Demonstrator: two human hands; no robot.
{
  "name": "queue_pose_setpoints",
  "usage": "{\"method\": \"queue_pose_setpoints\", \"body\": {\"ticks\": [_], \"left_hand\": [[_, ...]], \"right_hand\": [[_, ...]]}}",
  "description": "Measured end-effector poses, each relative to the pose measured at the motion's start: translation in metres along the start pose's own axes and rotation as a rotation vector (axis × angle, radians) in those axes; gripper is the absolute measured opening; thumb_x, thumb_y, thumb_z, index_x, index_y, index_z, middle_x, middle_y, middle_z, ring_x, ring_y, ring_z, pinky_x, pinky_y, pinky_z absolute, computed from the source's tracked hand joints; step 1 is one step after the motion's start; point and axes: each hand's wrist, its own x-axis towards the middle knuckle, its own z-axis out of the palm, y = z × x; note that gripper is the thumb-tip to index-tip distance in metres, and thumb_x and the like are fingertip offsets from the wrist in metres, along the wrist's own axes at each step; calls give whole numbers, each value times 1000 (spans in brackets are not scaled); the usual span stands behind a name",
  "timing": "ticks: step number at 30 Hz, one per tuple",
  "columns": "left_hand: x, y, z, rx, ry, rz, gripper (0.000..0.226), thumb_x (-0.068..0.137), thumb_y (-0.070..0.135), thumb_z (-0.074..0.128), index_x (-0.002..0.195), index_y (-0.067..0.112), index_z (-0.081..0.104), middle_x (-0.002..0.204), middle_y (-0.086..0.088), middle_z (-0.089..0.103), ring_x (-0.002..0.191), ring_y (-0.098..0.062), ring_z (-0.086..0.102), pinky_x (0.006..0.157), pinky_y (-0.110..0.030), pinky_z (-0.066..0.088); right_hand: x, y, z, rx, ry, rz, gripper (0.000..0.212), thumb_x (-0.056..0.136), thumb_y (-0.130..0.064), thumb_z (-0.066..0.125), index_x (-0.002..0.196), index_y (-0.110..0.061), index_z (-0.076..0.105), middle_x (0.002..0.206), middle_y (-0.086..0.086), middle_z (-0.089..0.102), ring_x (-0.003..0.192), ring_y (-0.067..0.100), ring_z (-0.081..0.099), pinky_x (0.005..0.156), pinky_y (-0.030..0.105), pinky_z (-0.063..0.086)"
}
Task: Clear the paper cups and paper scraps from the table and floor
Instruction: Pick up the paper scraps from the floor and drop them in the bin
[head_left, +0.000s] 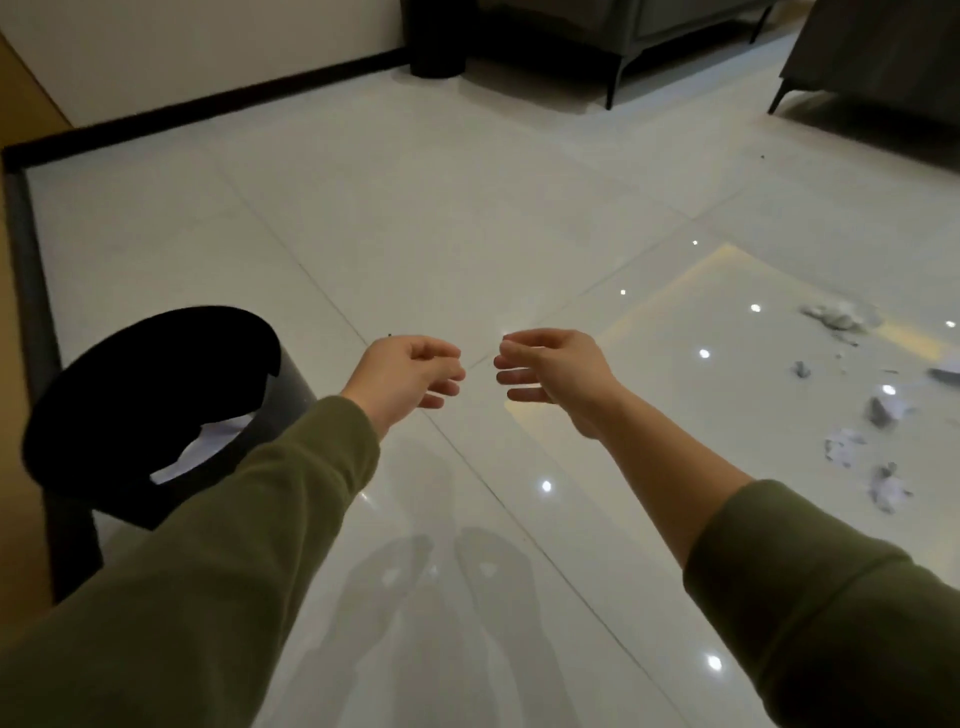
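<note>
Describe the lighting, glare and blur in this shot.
Head view: dim, warm light overall. The glossy floor throws back small bright lamp spots and a yellowish band at right, with faint grey shapes near the bottom edge. Head view: the inside of the bin is crushed to plain black. Head view: the paper scraps at right look soft and smeared.

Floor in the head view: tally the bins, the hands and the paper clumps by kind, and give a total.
Black bins: 2
Hands: 2, left hand and right hand, both empty
Paper clumps on the floor: 5, not counting tiny flecks and a piece cut off at the frame edge
Total: 9
</note>
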Motion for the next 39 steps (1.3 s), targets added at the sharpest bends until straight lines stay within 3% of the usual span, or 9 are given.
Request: {"method": "queue_pose_setpoints", "body": {"ticks": [6, 11, 18, 22, 27, 33, 35, 37, 39], "left_hand": [[11, -76, 18, 41, -71, -80, 8, 88, 18, 61, 90, 24, 65, 85, 2, 72, 76, -10, 69, 62, -19, 54], [1, -150, 25, 201, -139, -208, 12, 84, 13, 65, 94, 19, 66, 86, -1, 70, 79, -15, 66, 65, -22, 51], [-15, -209, 31, 461, -164, -356, 30, 79, 18, 72, 109, 16, 65, 102, -2, 66, 96, -20, 61, 95, -34, 48], [-25, -224, 37, 662, -206, -226, 36, 76, 24, 75, 110, 19, 65, 97, 4, 63, 91, -14, 59, 88, -25, 46], [-26, -227, 50, 880, -300, -68, 9, 87, 22, 63, 93, 20, 69, 93, 0, 66, 84, -17, 59, 79, -24, 45], [-29, -227, 59, 1072, -332, 30, 6, 92, 21, 54, 86, 21, 52, 91, 0, 53, 79, -14, 51, 69, -22, 36], [-27, -219, 62, 957, -286, -27, 8, 93, 20, 50, 86, 19, 51, 91, -2, 54, 79, -16, 51, 68, -22, 39], [-16, -201, 68, 614, -188, -150, 8, 92, 20, 52, 85, 18, 53, 86, -3, 58, 80, -19, 55, 71, -28, 47], [-4, -174, 80, 282, -145, -148, 8, 86, 16, 63, 84, 19, 56, 80, -3, 60, 75, -19, 58, 67, -29, 50]], "right_hand": [[2, 81, 19, 0, 15, 110, 24, 88, -19, 63, 110, -8, 61, 92, 7, 69, 83, 18, 69, 69, 27, 58], [-5, 139, 32, 24, 15, 233, 17, 88, -16, 63, 104, -11, 61, 89, 7, 69, 79, 17, 69, 65, 24, 58], [-15, 196, 56, 105, 4, 412, 14, 85, -11, 65, 99, -11, 62, 87, 8, 69, 76, 18, 68, 65, 25, 58], [-18, 213, 60, 133, 26, 462, 15, 83, -6, 66, 97, -10, 63, 85, 9, 68, 69, 17, 66, 60, 23, 58], [-20, 217, 53, 135, 60, 477, 15, 82, -5, 66, 96, -10, 63, 80, 6, 68, 65, 15, 66, 54, 21, 55], [-23, 208, 41, 192, 92, 441, 12, 85, -6, 63, 96, -11, 62, 87, 9, 68, 72, 17, 66, 62, 24, 57], [-26, 205, 35, 204, 100, 422, 14, 85, -6, 63, 98, -10, 62, 88, 8, 68, 73, 17, 67, 65, 26, 57], [-28, 201, 28, 203, 127, 390, 13, 86, -9, 63, 98, -10, 63, 88, 8, 68, 75, 17, 67, 66, 26, 57], [-30, 197, 17, 189, 164, 358, 13, 88, -15, 63, 98, -8, 64, 89, 9, 68, 77, 16, 66, 67, 25, 57]]}}
